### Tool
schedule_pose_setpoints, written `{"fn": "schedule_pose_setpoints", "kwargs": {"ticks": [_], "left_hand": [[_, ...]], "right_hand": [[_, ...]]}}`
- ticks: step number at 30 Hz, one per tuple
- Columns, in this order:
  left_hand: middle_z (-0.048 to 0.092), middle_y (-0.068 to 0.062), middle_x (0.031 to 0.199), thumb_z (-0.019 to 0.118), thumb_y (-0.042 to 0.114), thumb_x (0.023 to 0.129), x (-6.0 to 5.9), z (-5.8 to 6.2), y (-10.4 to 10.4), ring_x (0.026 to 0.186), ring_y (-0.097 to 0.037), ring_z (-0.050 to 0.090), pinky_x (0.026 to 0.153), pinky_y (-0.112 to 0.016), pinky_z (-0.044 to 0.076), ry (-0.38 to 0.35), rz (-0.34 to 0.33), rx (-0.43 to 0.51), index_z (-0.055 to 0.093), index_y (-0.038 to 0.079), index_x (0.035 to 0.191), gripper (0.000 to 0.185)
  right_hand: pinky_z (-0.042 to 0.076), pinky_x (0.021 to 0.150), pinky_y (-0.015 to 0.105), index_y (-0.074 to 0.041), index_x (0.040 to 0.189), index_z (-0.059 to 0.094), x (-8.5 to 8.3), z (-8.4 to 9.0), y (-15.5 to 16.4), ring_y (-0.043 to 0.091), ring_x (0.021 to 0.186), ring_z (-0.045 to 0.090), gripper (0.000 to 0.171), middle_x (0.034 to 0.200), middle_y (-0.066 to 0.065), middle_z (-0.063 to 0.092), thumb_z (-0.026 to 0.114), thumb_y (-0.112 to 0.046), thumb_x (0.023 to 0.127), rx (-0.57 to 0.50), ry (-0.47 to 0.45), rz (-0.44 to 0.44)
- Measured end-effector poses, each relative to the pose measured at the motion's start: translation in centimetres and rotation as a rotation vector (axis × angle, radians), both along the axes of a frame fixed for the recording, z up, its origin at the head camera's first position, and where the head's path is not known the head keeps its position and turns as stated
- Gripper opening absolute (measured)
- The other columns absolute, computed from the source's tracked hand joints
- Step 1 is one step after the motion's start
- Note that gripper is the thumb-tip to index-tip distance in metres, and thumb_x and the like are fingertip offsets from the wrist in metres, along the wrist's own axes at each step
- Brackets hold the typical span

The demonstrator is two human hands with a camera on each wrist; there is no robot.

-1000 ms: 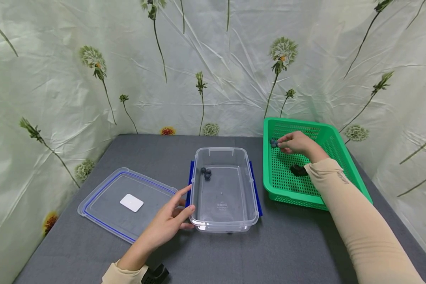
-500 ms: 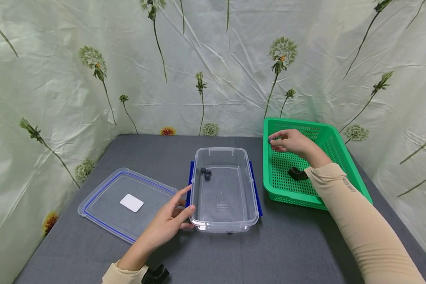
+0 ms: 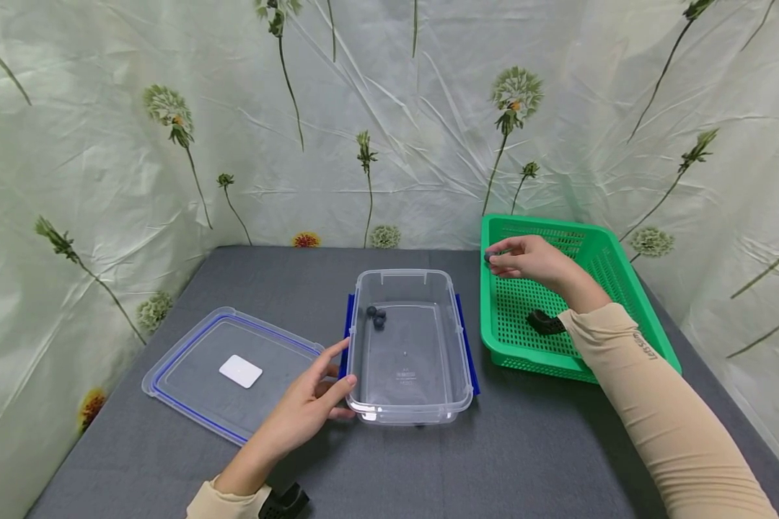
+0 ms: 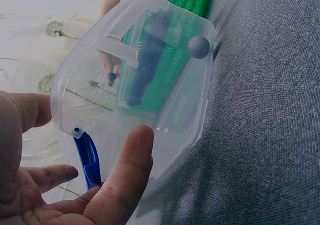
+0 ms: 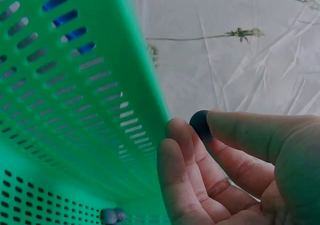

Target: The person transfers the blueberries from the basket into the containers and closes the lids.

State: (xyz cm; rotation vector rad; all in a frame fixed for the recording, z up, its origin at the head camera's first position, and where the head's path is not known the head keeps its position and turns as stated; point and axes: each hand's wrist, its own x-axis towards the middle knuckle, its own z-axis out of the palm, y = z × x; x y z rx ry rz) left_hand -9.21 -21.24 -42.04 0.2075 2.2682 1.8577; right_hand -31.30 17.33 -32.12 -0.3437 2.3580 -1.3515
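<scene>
- While the right hand hovers over the green basket, thumb and fingers pinch one small dark berry at the rim, at about 9 o'clock of the basket.
- Left hand rests with relaxed, straight fingers against the clear box at its 7 o'clock corner, apparently steadying it; it grasps nothing.
- Box: rigid transparent plastic, rounded corners, blue side clips; three round dark berries lie at its 10 o'clock corner.
- Basket: perforated green plastic, rectangular.
- Lid: flat, clear, blue-edged, lying at 9 o'clock of the box on grey felt-like cloth.
</scene>
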Motion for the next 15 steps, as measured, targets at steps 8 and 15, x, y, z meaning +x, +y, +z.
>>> {"fn": "schedule_pose_setpoints", "kwargs": {"ticks": [8,15], "left_hand": [[0.054,-0.037,0.133,0.062,0.02,0.111,0.0,0.0,0.1,0.106,-0.033,0.072,0.081,-0.041,0.07,0.0,-0.004,0.022,0.029,0.018,0.169,0.066],[0.054,-0.037,0.133,0.063,0.019,0.11,0.1,0.1,0.2,0.107,-0.035,0.072,0.081,-0.042,0.07,-0.01,-0.004,0.033,0.029,0.018,0.169,0.067]], "right_hand": [[0.064,0.097,0.03,0.005,0.148,0.055,0.6,0.3,-1.8,0.007,0.099,0.075,0.043,0.114,0.002,0.075,0.062,-0.015,0.11,-0.013,0.02,0.03],[0.063,0.103,0.042,0.001,0.145,0.061,1.0,0.2,-3.6,0.011,0.101,0.075,0.04,0.128,0.018,0.075,0.062,-0.02,0.111,0.055,0.072,0.082]]}}
